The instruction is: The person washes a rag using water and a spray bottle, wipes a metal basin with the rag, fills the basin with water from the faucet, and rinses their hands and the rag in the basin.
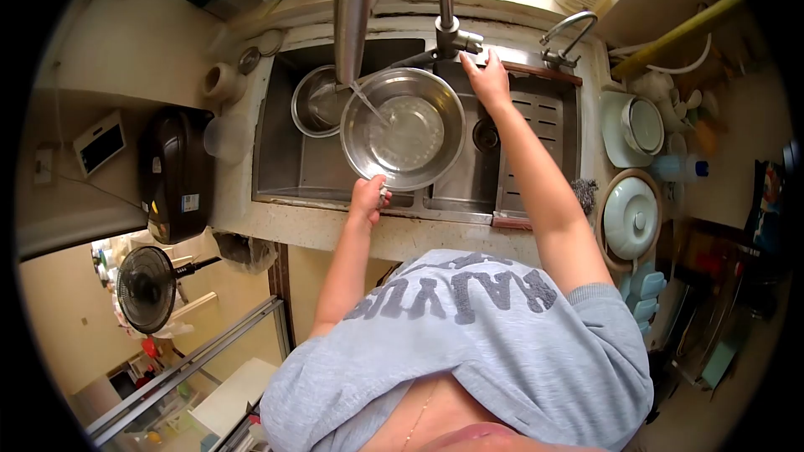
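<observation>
Water runs from the tall metal faucet (350,25) into a wide stainless steel basin (356,146) over the sink. Clear water lies in the basin, and its bottom shows a ring of dimples. My left hand (369,198) is closed on the basin's near rim. Something small and pale shows by its fingers, too small to name. My right hand (487,79) reaches to the faucet's handle (471,42), thumb and finger apart just below it; whether they touch it I cannot tell. A smaller metal bowl (303,109) stands behind the basin at the left, partly hidden.
The double sink (280,167) has a drain (485,134) and a slotted tray (536,151) on the right. A small curved tap (574,33) stands at the back right. Bowls (643,125) and a lidded pale-green pot (630,219) are on the right; a dark appliance (174,172) is on the left.
</observation>
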Available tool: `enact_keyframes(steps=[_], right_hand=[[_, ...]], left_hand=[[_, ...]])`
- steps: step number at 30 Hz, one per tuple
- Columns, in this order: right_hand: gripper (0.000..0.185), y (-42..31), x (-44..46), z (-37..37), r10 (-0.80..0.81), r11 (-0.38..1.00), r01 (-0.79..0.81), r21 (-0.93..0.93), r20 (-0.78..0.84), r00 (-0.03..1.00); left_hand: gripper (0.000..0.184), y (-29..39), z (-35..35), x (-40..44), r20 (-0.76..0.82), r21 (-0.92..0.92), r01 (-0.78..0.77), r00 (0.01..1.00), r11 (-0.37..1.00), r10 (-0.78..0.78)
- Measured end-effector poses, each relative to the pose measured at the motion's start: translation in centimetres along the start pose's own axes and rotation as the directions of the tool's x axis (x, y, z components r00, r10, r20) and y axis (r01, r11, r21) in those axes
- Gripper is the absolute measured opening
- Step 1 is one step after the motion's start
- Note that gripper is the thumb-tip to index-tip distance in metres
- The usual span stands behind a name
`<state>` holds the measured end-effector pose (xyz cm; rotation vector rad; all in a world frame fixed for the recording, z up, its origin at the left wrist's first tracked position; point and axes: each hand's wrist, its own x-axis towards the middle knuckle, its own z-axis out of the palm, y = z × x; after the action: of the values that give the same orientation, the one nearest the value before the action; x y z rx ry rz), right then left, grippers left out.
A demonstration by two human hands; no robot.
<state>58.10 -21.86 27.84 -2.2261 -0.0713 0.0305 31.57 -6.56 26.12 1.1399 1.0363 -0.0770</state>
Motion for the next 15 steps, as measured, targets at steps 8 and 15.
enact_keyframes(steps=[8, 15], right_hand=[[0.036, 0.9, 5.1, 2.9, -0.086, 0.995, 0.083, -0.055, -0.037, 0.996], [0.039, 0.4, 4.9, 2.0, -0.068, 0.996, 0.065, 0.066, 0.038, 0.997]], left_hand=[[0.014, -0.1, -0.3, 0.0, 0.017, -0.038, 0.025, 1.000, 0.999, -0.024], [0.015, 0.1, -0.2, 0.0, 0.017, -0.067, 0.028, 1.000, 0.997, -0.027]])
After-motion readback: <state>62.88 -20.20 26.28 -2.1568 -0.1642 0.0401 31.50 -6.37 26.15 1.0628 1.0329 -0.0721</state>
